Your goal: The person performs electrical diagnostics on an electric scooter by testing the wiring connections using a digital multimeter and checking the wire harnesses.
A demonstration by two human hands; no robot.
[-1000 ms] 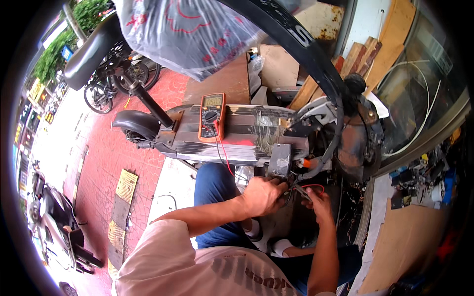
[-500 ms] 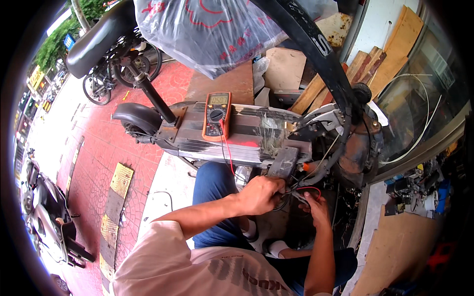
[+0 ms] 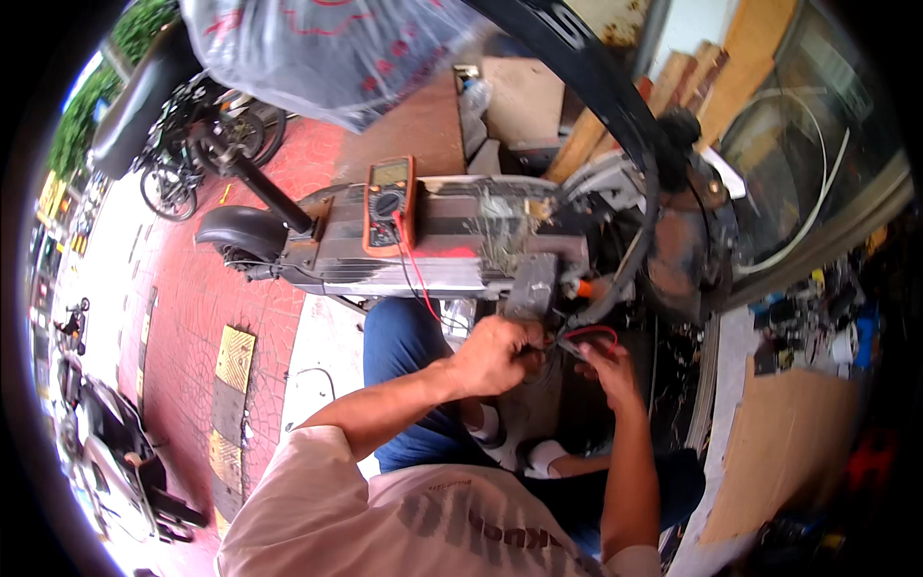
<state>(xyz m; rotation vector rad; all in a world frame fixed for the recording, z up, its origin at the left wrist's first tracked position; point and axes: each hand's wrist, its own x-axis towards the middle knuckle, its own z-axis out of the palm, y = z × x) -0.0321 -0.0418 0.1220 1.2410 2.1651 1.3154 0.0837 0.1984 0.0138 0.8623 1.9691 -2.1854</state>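
Observation:
An orange-rimmed multimeter point(image 3: 390, 205) lies on the ribbed deck of an electric scooter point(image 3: 447, 240). Its red and black leads run down towards my hands. My left hand point(image 3: 498, 356) is closed beside a dark grey box point(image 3: 533, 285) at the deck's near side; what its fingers grip is hidden. To its right, my right hand point(image 3: 609, 371) is pinched at the end of a looped red wire point(image 3: 594, 330). Dark cables point(image 3: 562, 348) bunch between both hands, and their ends are too small to make out.
The scooter's black stem point(image 3: 601, 82) slants over the deck's right end, with an orange connector point(image 3: 580, 288) below. A clear plastic bag point(image 3: 327, 58) overhangs the far side. Wooden boards point(image 3: 692, 82) lean at the back right. Small parts point(image 3: 817, 322) and cardboard point(image 3: 779, 442) lie at right.
The view has shifted, so the scooter and meter sit further left and higher. My hands stay close together at the cables, the right one slightly nearer the left.

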